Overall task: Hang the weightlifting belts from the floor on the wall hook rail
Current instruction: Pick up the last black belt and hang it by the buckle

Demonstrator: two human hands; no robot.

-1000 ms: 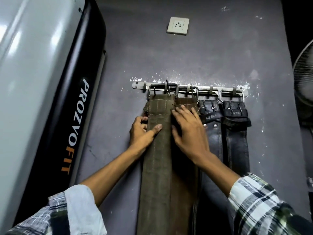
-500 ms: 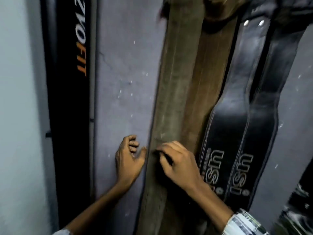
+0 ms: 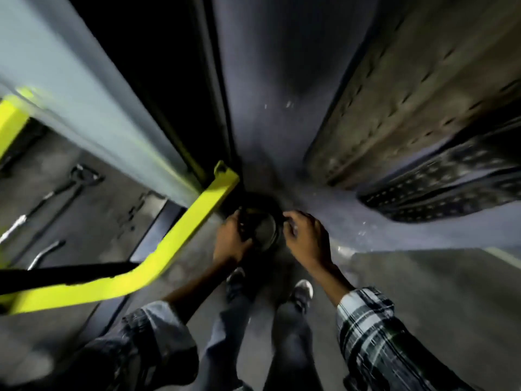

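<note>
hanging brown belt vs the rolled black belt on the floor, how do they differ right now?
Pose: the brown belt hangs flat along the wall; the black belt sits coiled on the floor.
Colour: brown belt is tan with stitch rows; black belt is dark with a sheen.
Contact: brown belt is untouched; the left hand grips the black belt's edge and the right hand is at its other side, grip blurred.

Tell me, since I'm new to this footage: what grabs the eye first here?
The bright yellow bar slants across the left. At centre, the left hand and right hand reach down to a dark coiled belt on the floor, just beyond the person's shoes. Hanging belts blur at upper right.
</note>
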